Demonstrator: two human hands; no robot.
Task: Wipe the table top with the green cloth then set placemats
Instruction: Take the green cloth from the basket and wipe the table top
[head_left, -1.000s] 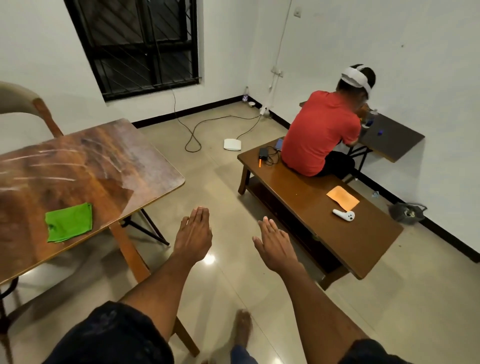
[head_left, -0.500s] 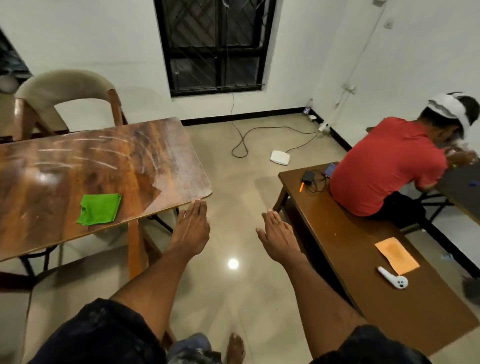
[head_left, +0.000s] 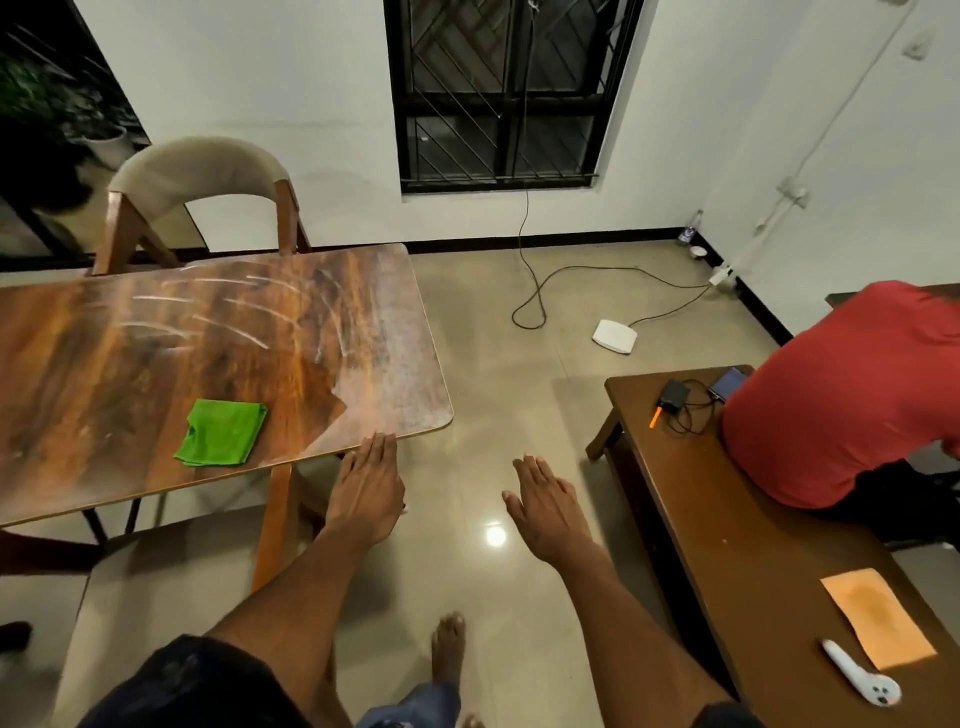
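Note:
A folded green cloth (head_left: 221, 432) lies on the wooden table top (head_left: 156, 343) near its front edge, left of centre in the view. The table surface shows pale smear marks and a dusty patch toward its right end. My left hand (head_left: 370, 491) is flat and empty, fingers together, its fingertips just at the table's front right edge, to the right of the cloth. My right hand (head_left: 545, 506) is held out flat over the floor, empty, apart from the table. No placemats are visible.
A padded wooden chair (head_left: 200, 195) stands behind the table. A low brown bench (head_left: 753, 545) at right holds an orange cloth (head_left: 878, 618), a white controller (head_left: 860, 680), a phone and cables; a person in a red shirt (head_left: 841, 395) sits on it. A cable and white box (head_left: 614, 336) lie on the floor.
The view has turned left and closer to the table; the cloth and chair now sit nearer the centre. Both hands stay flat and empty, the left now reaching the table edge.

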